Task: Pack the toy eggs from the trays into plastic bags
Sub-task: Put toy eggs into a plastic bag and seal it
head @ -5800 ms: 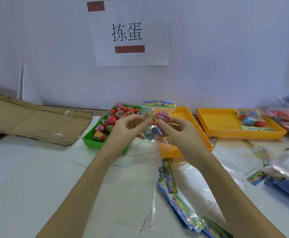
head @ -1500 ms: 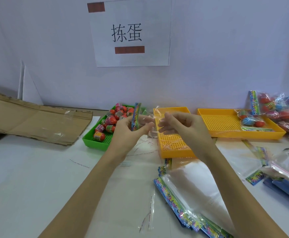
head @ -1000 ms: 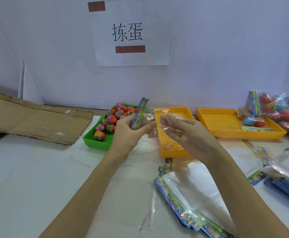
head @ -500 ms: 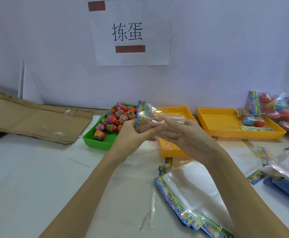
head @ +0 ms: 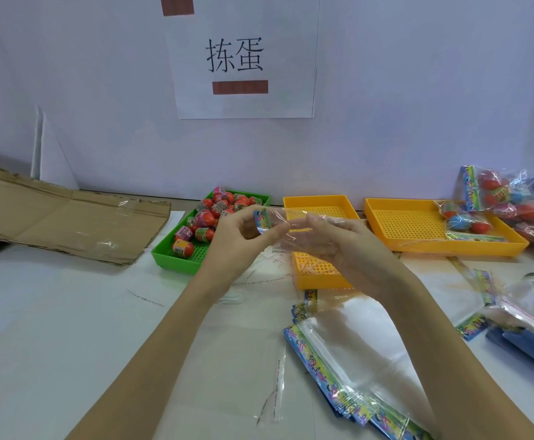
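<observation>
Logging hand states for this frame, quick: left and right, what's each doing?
Left hand: pinching the printed header of the empty plastic bag.
Right hand: inside that bag, fingers straight, spreading it open.

Flattened brown cardboard sheet lies at the far left of the white tabletop, with clear tape on its surface. White paper notice fixed to the wall, bearing two black characters and two reddish-brown strips. Dark blue flat items at right edge.

Packing workstation: sorting trays, wall sign
</observation>
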Available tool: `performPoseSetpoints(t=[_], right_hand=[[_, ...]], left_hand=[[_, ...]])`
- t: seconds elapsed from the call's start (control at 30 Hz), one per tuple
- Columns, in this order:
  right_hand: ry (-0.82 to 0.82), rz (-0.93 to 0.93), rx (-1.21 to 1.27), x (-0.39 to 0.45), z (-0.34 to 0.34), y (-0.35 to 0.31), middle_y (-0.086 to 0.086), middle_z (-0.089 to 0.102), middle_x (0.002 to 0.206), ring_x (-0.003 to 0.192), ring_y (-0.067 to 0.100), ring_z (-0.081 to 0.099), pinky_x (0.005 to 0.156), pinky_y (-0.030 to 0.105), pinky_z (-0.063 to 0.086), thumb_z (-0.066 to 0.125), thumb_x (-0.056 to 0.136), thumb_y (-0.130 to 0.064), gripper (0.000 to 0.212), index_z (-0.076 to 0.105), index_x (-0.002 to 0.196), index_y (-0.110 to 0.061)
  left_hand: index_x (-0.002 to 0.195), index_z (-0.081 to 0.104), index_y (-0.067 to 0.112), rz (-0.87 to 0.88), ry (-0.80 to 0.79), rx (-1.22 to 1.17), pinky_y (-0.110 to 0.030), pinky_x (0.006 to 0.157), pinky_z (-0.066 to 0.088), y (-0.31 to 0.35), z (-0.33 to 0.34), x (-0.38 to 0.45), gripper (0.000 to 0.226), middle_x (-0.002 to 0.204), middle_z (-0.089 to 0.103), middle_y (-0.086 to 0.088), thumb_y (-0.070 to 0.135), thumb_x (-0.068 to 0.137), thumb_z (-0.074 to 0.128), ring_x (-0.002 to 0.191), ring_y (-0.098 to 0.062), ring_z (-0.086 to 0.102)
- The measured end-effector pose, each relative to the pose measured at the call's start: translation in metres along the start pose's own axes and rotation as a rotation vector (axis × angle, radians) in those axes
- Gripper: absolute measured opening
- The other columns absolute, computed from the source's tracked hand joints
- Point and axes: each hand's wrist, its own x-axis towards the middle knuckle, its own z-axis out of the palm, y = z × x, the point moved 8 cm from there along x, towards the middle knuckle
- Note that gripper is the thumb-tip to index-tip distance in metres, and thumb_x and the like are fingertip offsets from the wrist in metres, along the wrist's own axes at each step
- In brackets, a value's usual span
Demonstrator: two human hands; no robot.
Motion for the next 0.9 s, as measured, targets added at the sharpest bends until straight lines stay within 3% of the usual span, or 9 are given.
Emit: performPoseSetpoints(t=[0.2,0.37,0.47,0.53,0.6,0.67,0.77,0.83,0.9], right_hand=[[0.044,-0.018,-0.002,-0.003,-0.017,-0.005,0.012,0.077,0.117,0.113,0.027,0.073,0.096,0.032,0.058,0.059,0.102,-0.040,0.035,0.079,0.113,-0.015],[0.072,-0.042,0.054,-0.006,-0.027,-0.008,0.016,0.075,0.119,0.114,0.031,0.072,0.095,0.037,0.059,0.070,0.094,-0.034,0.036,0.078,0.113,-0.005],[0.148,-0.076,-0.007,-0.004,-0.030,-0.007,0.011,0.077,0.115,0.111,0.027,0.074,0.096,0.039,0.059,0.066,0.098,-0.032,0.034,0.077,0.112,-0.003],[0.242,-0.143,-0.223,-0.004,-0.032,-0.012,0.003,0.079,0.107,0.107,0.020,0.074,0.098,0.039,0.059,0.062,0.102,-0.029,0.026,0.080,0.104,-0.011],[0.332,-0.246,-0.583,-0.007,-0.031,-0.024,-0.007,0.079,0.099,0.102,0.011,0.072,0.095,0.038,0.056,0.061,0.104,-0.031,0.026,0.082,0.092,-0.023],[0.300,-0.325,-0.728,-0.008,-0.017,-0.029,-0.017,0.078,0.095,0.102,0.002,0.069,0.096,0.034,0.051,0.060,0.104,-0.033,0.030,0.082,0.085,-0.027],[0.215,-0.376,-0.799,-0.007,0.009,-0.027,-0.021,0.077,0.088,0.095,-0.001,0.067,0.088,0.020,0.044,0.059,0.105,-0.034,0.034,0.081,0.080,-0.028],[0.206,-0.388,-0.828,-0.006,0.016,-0.026,-0.018,0.076,0.082,0.088,0.000,0.066,0.081,0.011,0.040,0.057,0.105,-0.035,0.036,0.082,0.081,-0.029],[0.226,-0.394,-0.748,-0.008,0.013,-0.029,-0.017,0.078,0.084,0.087,-0.001,0.070,0.080,0.009,0.044,0.056,0.107,-0.033,0.035,0.084,0.087,-0.026]], left_hand=[[0.105,0.079,0.016,0.000,-0.007,0.030,-0.020,0.082,0.057,0.000,-0.004,0.001,0.013,0.098,0.081,0.001,0.017,0.093,0.078,0.094,-0.015,0.077],[0.104,0.072,-0.004,-0.047,0.112,0.045,-0.050,0.096,0.057,-0.008,-0.013,0.004,0.031,0.102,0.074,-0.026,0.024,0.093,0.079,0.098,-0.040,0.070],[0.104,0.067,-0.007,-0.062,0.112,0.124,-0.063,0.100,0.050,-0.012,-0.012,0.004,0.041,0.100,0.067,-0.033,0.030,0.091,0.080,0.090,-0.034,0.066],[0.114,0.065,0.013,-0.020,0.145,0.237,-0.052,0.095,0.057,-0.007,-0.012,0.004,0.044,0.106,0.071,-0.011,0.038,0.084,0.085,0.101,-0.022,0.068],[0.137,0.050,0.028,0.127,0.140,0.443,-0.033,0.102,0.052,0.008,-0.009,0.002,0.076,0.130,0.059,0.011,0.049,0.075,0.089,0.121,-0.011,0.056],[0.147,0.046,0.025,0.342,0.070,0.631,-0.029,0.109,0.041,0.021,0.003,-0.002,0.088,0.138,0.049,0.015,0.054,0.075,0.088,0.130,-0.010,0.046],[0.144,0.056,0.016,0.472,-0.072,0.797,-0.037,0.106,0.045,0.023,0.027,-0.012,0.076,0.135,0.062,0.003,0.050,0.082,0.083,0.125,-0.017,0.056],[0.131,0.066,0.013,0.507,-0.032,0.839,-0.038,0.096,0.051,0.026,0.033,-0.015,0.053,0.122,0.070,0.000,0.038,0.087,0.082,0.110,-0.020,0.066],[0.114,0.073,0.017,0.515,0.054,0.804,-0.030,0.085,0.047,0.031,0.025,-0.014,0.033,0.102,0.075,0.006,0.035,0.088,0.081,0.089,-0.015,0.067]])
